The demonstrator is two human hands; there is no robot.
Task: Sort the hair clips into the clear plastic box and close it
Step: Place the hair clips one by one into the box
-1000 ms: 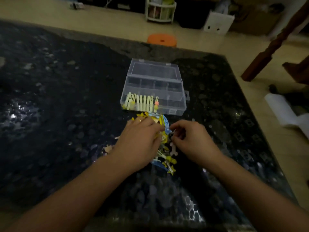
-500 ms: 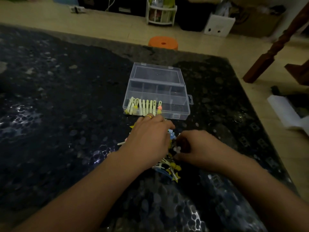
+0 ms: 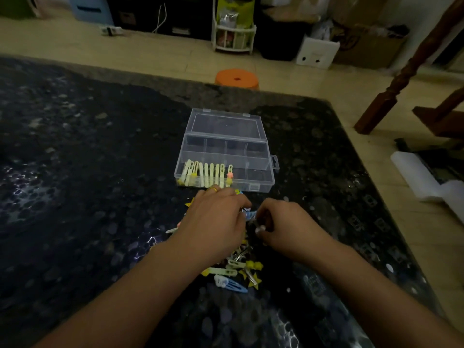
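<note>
Mid-sort, picking phase. Box (image 3: 261,146) sits open on the table (image 3: 75,172), just beyond the hands, lid folded back on the far side. Near-left compartment holds a row of pale clips (image 3: 208,173); the other compartments look empty, though the clear walls and dim light make that hard to confirm.

Loose pile (image 3: 236,272) lies near the box, mostly under both hands. Left hand (image 3: 213,222) rests palm-down on the pile, fingers curled into it; can't tell whether it grasps a clip. Right hand (image 3: 283,229) has fingers curled in at the pile's right edge, something small and pale at the fingertips, likely pinching a clip, but it's too dark to be sure.

Next move, as I judge it: lift one clip free without dragging its neighbours, then carry it to the matching compartment. Plenty of clips remain, so closing the lid is a long way off.

Hidden: centre of the pile, both sets of fingertips. Clip colours read poorly in this light.
</note>
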